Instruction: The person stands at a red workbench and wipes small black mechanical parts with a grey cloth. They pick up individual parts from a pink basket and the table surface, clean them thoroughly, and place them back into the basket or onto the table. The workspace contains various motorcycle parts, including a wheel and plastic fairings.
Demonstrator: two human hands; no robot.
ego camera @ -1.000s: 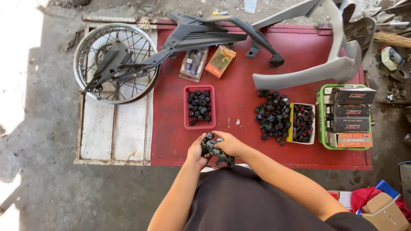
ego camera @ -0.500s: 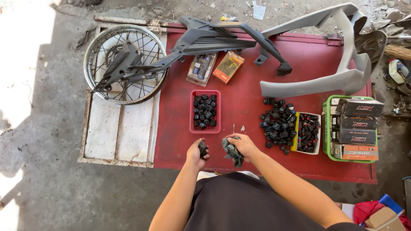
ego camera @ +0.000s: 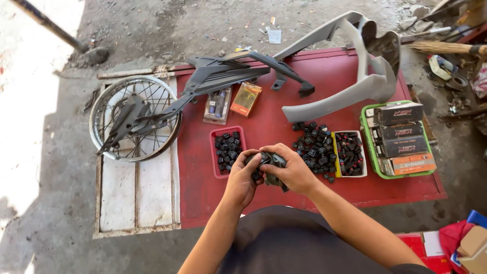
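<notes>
Both hands meet just in front of the red basket on the red tabletop. The left hand is clenched around a small black part. The right hand grasps a grey rag pressed against that part. A pile of black parts lies to the right of the basket.
</notes>
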